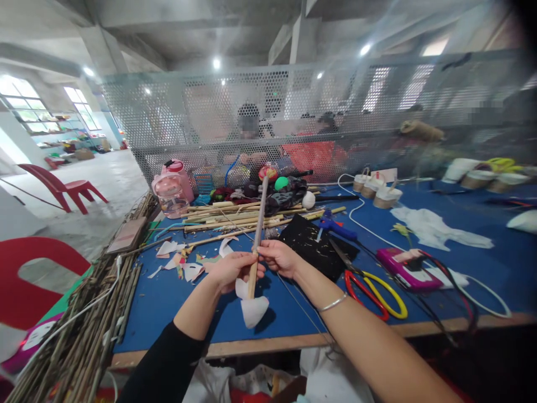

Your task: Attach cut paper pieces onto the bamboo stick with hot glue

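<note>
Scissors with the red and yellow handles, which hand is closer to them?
Right. The right hand is just to the left of the scissors; the left hand is farther to their left, beyond the right one.

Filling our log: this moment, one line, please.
left hand: holding stick; right hand: touching stick; white piece: at stick's near end; scissors: untouched

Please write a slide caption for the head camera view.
Left hand and right hand hold a slender stick over a blue table, scissors lying nearby.
</note>
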